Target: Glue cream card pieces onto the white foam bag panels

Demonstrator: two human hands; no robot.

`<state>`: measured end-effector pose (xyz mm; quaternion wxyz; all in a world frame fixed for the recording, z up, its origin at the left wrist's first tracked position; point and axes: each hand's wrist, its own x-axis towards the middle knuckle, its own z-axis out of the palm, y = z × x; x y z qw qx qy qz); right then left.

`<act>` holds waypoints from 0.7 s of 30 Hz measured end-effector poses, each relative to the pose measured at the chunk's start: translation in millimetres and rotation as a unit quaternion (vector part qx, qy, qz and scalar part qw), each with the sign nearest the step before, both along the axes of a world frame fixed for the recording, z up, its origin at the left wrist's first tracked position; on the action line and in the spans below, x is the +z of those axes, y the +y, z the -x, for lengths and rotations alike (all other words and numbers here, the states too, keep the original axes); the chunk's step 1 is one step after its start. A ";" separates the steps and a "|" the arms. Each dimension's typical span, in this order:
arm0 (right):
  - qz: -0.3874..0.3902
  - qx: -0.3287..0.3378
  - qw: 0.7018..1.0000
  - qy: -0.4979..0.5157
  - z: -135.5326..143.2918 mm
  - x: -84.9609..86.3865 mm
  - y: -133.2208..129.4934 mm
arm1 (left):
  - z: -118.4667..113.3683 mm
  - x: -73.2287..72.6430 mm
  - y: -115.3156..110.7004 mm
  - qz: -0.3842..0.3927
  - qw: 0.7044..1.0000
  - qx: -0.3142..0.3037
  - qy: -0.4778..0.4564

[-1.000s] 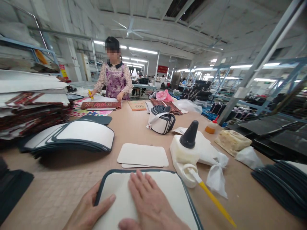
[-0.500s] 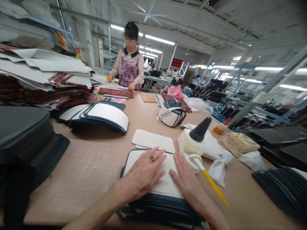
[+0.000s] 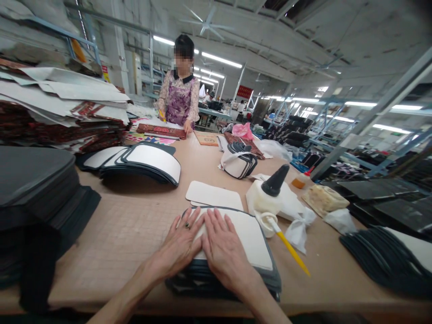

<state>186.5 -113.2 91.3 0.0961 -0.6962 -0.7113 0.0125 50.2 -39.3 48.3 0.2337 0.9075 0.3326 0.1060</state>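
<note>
A white panel [image 3: 251,234] with a dark border tops a stack of dark pieces [image 3: 266,285] at the table's near edge. My left hand [image 3: 182,238] lies flat on the panel's left part, fingers spread, a ring on one finger. Right beside it, thumbs close together, my right hand [image 3: 226,245] rests flat with its fingers stretched out. Neither hand grips anything. Just beyond the stack lie loose white pieces [image 3: 212,193]. To the right stands a whitish bottle [image 3: 259,198] with a black cone top, and a yellow-handled brush [image 3: 292,252] sits by it.
Dark stacks [image 3: 37,180] stand at the left, near curved white-topped panels [image 3: 153,159]. More dark pieces [image 3: 381,256] lie at the right, and a strapped bundle [image 3: 238,162] farther back. Across the table [image 3: 124,243], a person [image 3: 180,94] handles patterned fabric.
My right hand has moved left across the panel, beside my left hand, which has also shifted left. The camera view has shifted slightly. The person across the table has moved their hands.
</note>
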 end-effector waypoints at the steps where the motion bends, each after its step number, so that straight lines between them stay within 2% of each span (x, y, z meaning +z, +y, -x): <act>1: 0.006 0.014 1.000 0.002 0.5 -2.6 -2.4 | 0.8 -0.5 0.5 0.001 1.000 -0.004 0.005; 2: 0.015 0.015 1.000 0.003 -5.6 -7.5 -8.5 | 2.7 -1.7 1.8 0.000 1.000 -0.009 0.009; 4: 0.030 -0.009 0.999 0.008 -34.7 -21.9 -30.2 | 8.0 -4.1 6.0 -0.003 1.000 -0.020 0.013; 7: 0.047 -0.115 0.991 0.059 -91.2 -41.1 -67.1 | 9.4 1.2 10.1 -0.003 0.999 -0.034 0.021; 8: 0.039 -0.141 0.987 0.062 -104.0 -43.7 -73.9 | 5.6 6.5 9.0 -0.014 0.999 -0.035 0.021; 9: -0.008 -0.179 0.983 0.050 -111.0 -44.1 -76.1 | -0.8 13.2 6.2 -0.035 0.999 -0.034 0.015; 10: -0.044 -0.179 0.982 0.039 -111.8 -42.4 -73.6 | -9.3 20.4 1.7 -0.065 0.997 -0.036 0.002; 12: -0.090 -0.132 0.987 0.022 -98.4 -35.7 -57.6 | -28.2 32.0 -9.8 -0.122 0.990 -0.055 -0.034; 14: -0.056 -0.088 0.994 0.028 -77.3 -30.1 -36.8 | -39.7 33.3 -18.8 -0.132 0.986 -0.087 -0.049; 16: -0.023 -0.076 0.996 0.051 -62.8 -30.9 -23.1 | -33.9 21.5 -18.6 -0.097 0.990 -0.092 -0.037; 17: -0.019 -0.083 0.994 0.065 -60.3 -34.1 -21.0 | -23.8 11.6 -14.3 -0.069 0.994 -0.073 -0.033; 19: -0.037 -0.126 0.985 0.109 -64.7 -43.9 -26.0 | 6.3 -11.5 0.5 0.008 0.999 0.009 -0.046; 21: -0.057 -0.198 0.962 0.177 -77.4 -52.0 -37.7 | 38.8 -31.5 17.1 0.120 0.983 0.100 -0.099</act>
